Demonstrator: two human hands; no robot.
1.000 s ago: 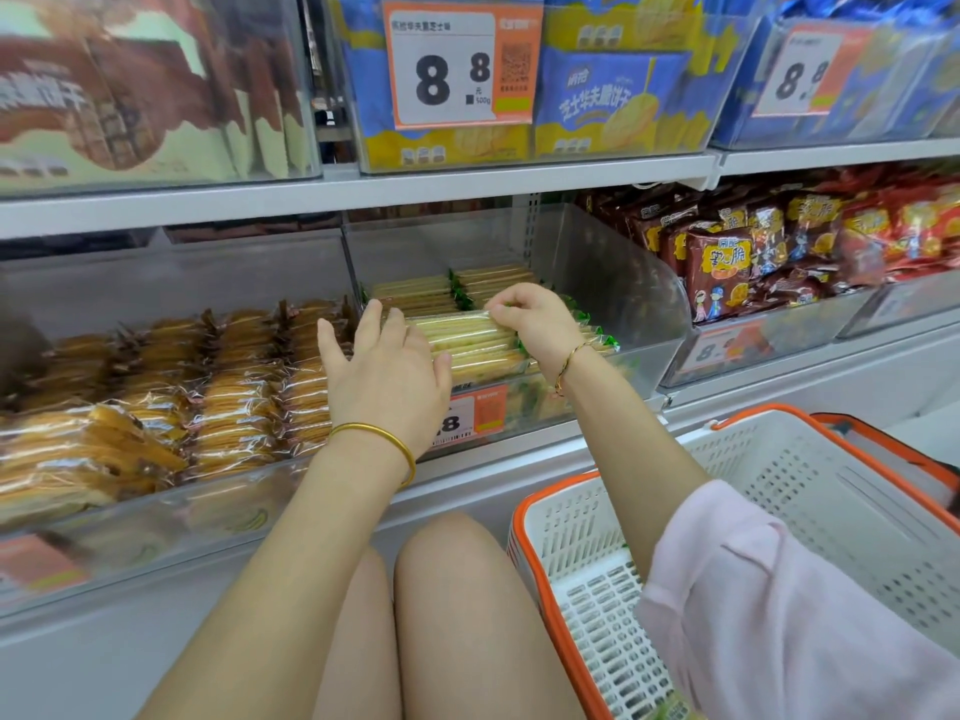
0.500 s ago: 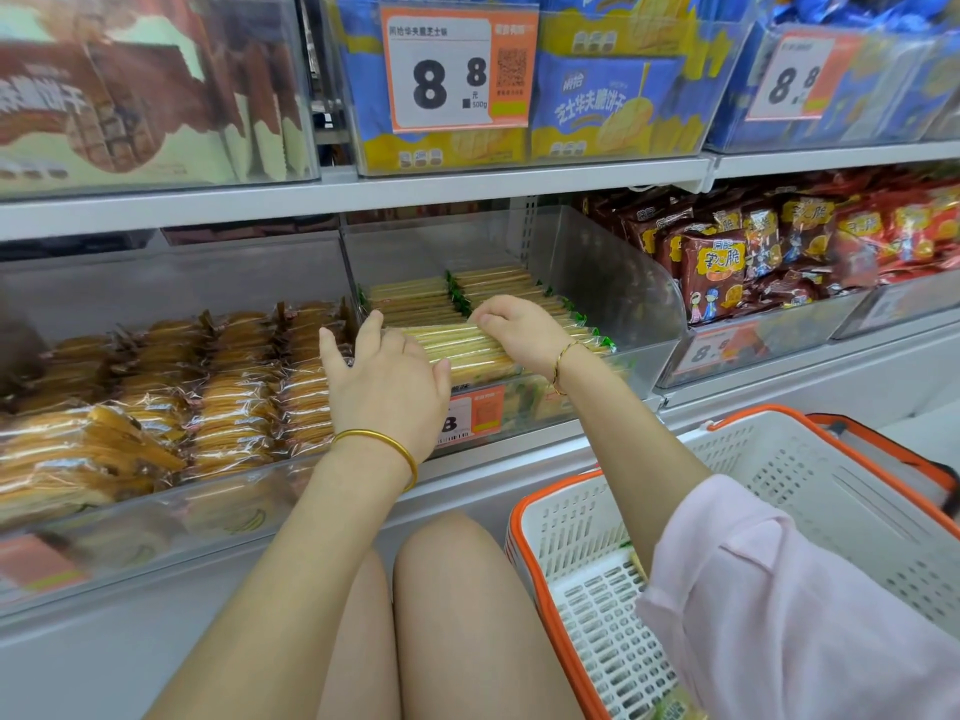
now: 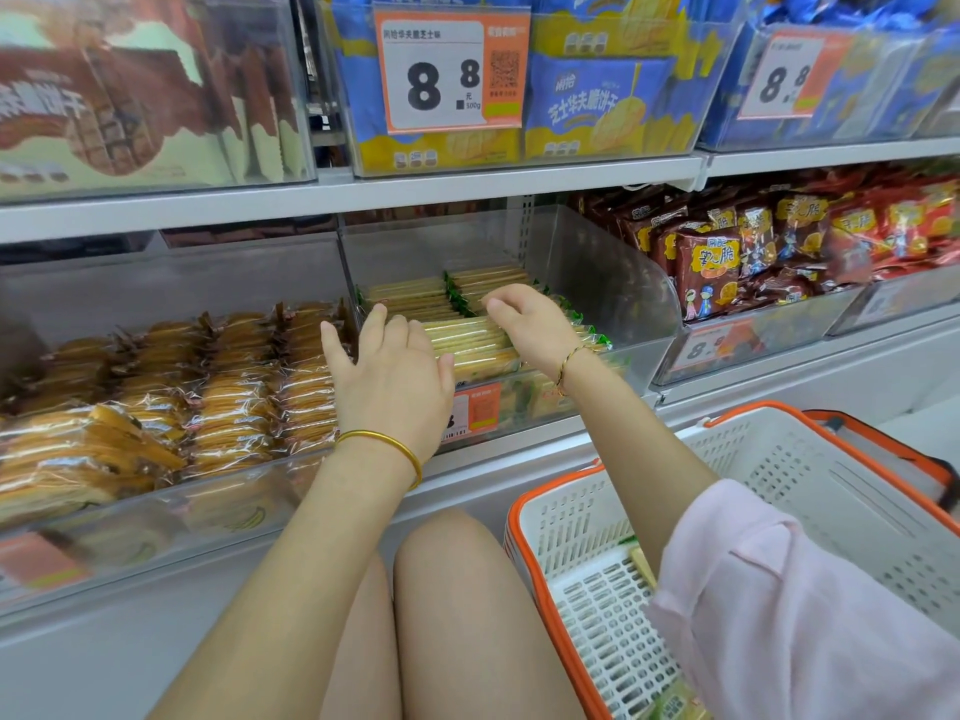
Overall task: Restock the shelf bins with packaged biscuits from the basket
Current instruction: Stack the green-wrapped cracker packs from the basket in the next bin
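Note:
A clear plastic shelf bin (image 3: pixel 613 283) in the middle of the lower shelf holds rows of pale yellow biscuit packs with green ends (image 3: pixel 467 345). My left hand (image 3: pixel 389 376) rests at the bin's front left, fingers spread against the ends of the packs. My right hand (image 3: pixel 524 319) lies palm down on top of the packs, fingers curled over them. A white basket with an orange rim (image 3: pixel 550 517) stands at the lower right, with a few packs (image 3: pixel 641 566) showing in its bottom beside my sleeve.
Left of the bin, a wide bin holds brown-wrapped biscuits (image 3: pixel 218 397). To the right stand red snack bags (image 3: pixel 753 252). The upper shelf (image 3: pixel 467 187) carries blue and yellow packs behind a price tag (image 3: pixel 447 75). My knees (image 3: pixel 447 589) are under the shelf.
My right hand slid slightly left and back along the top of the packs. My left hand stayed at the front left of the bin.

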